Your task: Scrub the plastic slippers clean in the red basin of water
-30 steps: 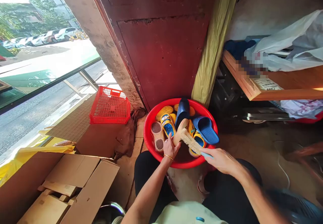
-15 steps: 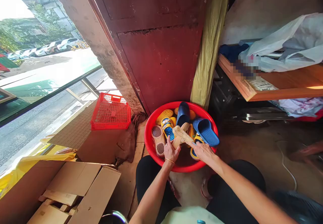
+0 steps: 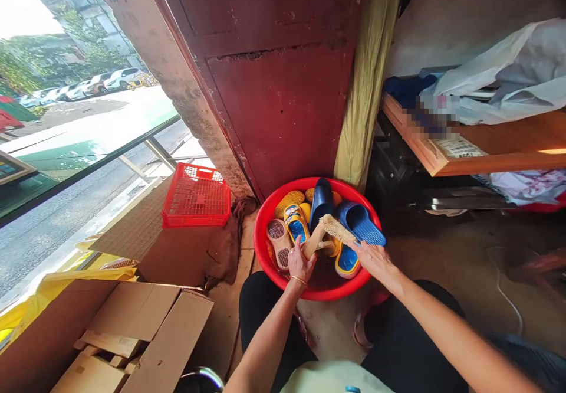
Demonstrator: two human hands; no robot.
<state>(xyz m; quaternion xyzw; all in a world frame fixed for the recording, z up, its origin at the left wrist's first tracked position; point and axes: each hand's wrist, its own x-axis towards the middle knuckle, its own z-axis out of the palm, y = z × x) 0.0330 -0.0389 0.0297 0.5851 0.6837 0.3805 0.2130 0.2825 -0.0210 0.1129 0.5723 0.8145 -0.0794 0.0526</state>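
Note:
My right hand (image 3: 374,258) is closed on the handle end of a scrubbing brush (image 3: 336,228), whose pale bristled head reaches left over the basin. A beige slipper (image 3: 315,241) is gripped in my left hand (image 3: 301,262), held above the red basin (image 3: 260,251). The brush head lies at the slipper's upper end; whether they touch I cannot tell. Around them in the basin are a navy slipper (image 3: 321,199), a blue slipper (image 3: 361,224), a yellow slipper with blue insole (image 3: 296,222), another yellow and blue one (image 3: 347,261) and a beige sole (image 3: 278,241).
A red plastic crate (image 3: 197,195) sits left of the basin on cardboard. An open cardboard box (image 3: 172,334) stands nearer, lower left. Behind the basin is a dark red door (image 3: 283,110). A wooden shelf (image 3: 499,151) with plastic bags juts out at right.
The brush in my right hand has shifted to the right, off the middle of the slipper. The beige slipper is more tilted, and more of the yellow and blue slipper shows.

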